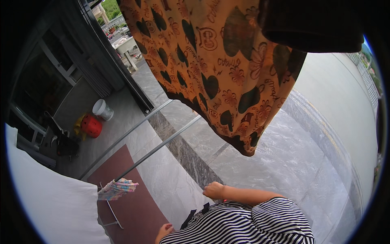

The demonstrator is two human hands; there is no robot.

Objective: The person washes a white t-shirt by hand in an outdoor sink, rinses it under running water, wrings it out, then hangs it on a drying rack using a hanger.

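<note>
Head view | our left hand (pixel 163 231) and right hand (pixel 214 190) both closed, gripping the striped garment (pixel 243 223) low in frame | orange patterned cloth (pixel 211 61) hangs above the rails (pixel 162 142)

My orange patterned cloth (pixel 215 69) overhead, red bucket (pixel 92 126), white bucket (pixel 101 109), metal rails (pixel 158 146), white sheet (pixel 48 195), marble floor (pixel 284 162).

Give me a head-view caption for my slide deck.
Two hands grip a striped garment beneath an orange patterned cloth.
</note>
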